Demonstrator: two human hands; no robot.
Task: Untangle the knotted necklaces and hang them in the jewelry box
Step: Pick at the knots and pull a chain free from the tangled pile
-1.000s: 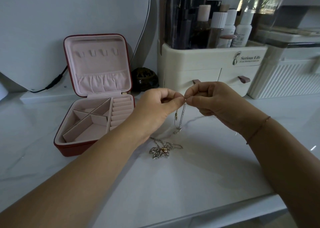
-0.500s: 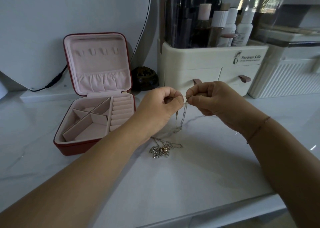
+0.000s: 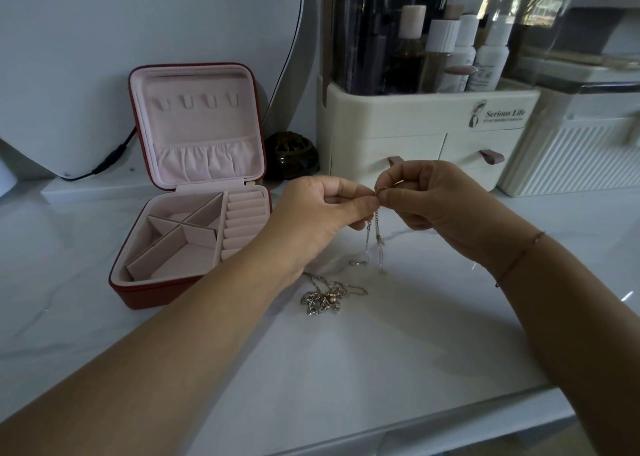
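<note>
My left hand (image 3: 322, 213) and my right hand (image 3: 429, 199) meet above the marble top, both pinching the upper end of a thin silver necklace chain (image 3: 375, 237). The chain hangs down in two strands between the hands. Its lower part runs to a tangled heap of chains (image 3: 320, 300) with a small round pinkish bead, lying on the counter below my left wrist. The red jewelry box (image 3: 194, 185) stands open at the left, with a pink lining, small hooks in its raised lid and divided compartments in its base.
A cream cosmetics organizer (image 3: 426, 123) with drawers and bottles stands behind my hands. A ribbed white container (image 3: 575, 158) is at the right, a dark round jar (image 3: 291, 158) beside the box, a mirror and black cable (image 3: 104, 161) at the left. The counter edge runs along the bottom right.
My hands have stayed together on the chain end and moved slightly. The hanging strands now dangle a little lower and more spread. The tangle on the counter has not moved.
</note>
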